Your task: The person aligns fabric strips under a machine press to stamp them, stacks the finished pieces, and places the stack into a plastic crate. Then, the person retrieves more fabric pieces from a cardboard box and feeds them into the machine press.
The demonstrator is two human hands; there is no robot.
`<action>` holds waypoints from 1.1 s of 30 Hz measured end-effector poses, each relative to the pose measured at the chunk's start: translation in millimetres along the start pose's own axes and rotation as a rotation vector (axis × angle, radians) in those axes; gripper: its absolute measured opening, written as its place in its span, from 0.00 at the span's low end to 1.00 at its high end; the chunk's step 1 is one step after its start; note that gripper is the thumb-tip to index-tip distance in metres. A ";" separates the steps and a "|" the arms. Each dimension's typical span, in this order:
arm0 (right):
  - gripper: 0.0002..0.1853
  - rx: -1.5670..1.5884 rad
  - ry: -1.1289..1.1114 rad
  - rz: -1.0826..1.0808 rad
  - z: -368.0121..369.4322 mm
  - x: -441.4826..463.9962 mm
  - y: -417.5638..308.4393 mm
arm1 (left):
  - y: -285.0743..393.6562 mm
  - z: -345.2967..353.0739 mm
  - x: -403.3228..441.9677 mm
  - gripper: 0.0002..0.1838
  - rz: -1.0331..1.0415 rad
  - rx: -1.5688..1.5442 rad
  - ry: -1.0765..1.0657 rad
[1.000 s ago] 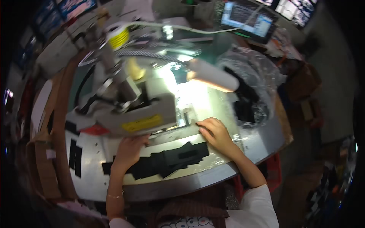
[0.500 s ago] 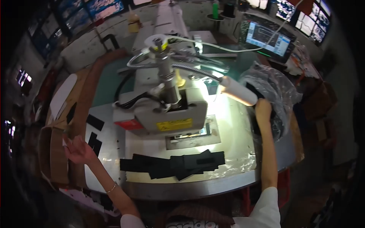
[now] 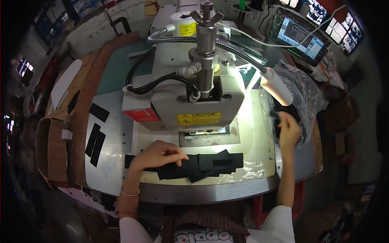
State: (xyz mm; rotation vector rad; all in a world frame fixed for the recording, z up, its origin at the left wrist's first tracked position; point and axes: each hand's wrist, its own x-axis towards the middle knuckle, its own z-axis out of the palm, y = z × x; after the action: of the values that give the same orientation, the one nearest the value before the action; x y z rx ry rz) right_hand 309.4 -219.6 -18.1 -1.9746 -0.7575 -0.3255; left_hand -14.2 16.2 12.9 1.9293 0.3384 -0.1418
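Pile of black pcs (image 3: pixel 206 164) lies flat in a loose, overlapping row on the cream sheet (image 3: pixel 259 150), near the table's front edge (image 3: pixel 178 194), just in front of the metal frame (image 3: pixel 186 140) under the machine head (image 3: pixel 158 105). L hand (image 3: pixel 158 156) is over the pile's left part, thumb & index close tog.; can't tell if they're clamped on a pc or just touching. Best to pinch one top pc by its edge, w/ light pressure, & lift rather than drag, b/c the overlapped pcs prob. shift tog. R hand (image 3: pixel 289 131) is at the clear plastic bag (image 3: pixel 312 103) w/ dark stuff inside, fingers curled in; grip there unclear too, can't tell what's held, if anything. Worth easing fingers clear of the film so it doesn't snag, & steering round the white lamp (image 3: pixel 276 87) just above. Further out, loose black strips (image 3: pixel 96 146) lie on the metal top, left side; best not to brush them w/ the L forearm. Monitor (image 3: pixel 300 38) is at far right, beyond the bag.
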 end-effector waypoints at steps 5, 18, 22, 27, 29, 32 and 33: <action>0.08 0.198 -0.442 -0.726 46.8 -72.4 -71.2 | 3.5 41.4 30.4 0.14 0.032 -0.134 0.041; 0.06 0.406 -0.927 0.050 82.7 -67.5 -88.4 | -10.8 49.8 40.1 0.12 -0.087 -0.062 0.385; 0.07 0.274 -0.777 -0.012 108.0 -52.9 -80.1 | -33.6 54.5 44.8 0.13 0.144 0.396 0.633; 0.07 0.095 -0.656 -0.280 118.8 -48.4 -71.0 | -29.4 53.5 45.3 0.13 0.306 0.652 0.499; 0.06 0.035 -0.648 -0.270 120.8 -49.0 -72.7 | -29.8 52.7 45.4 0.13 0.321 0.718 0.473; 0.06 -0.039 -0.664 -0.276 117.9 -46.7 -77.3 | -29.5 52.1 45.6 0.17 0.265 0.798 0.430; 0.06 -0.024 -0.660 -0.291 118.9 -46.1 -76.5 | -28.4 52.4 46.3 0.19 0.282 0.808 0.443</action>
State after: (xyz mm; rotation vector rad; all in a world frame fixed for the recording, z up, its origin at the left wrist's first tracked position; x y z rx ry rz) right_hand 215.8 -108.2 -48.5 -2.0014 -1.4695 0.1696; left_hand 24.5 -14.8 -44.0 2.7890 0.3194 0.4035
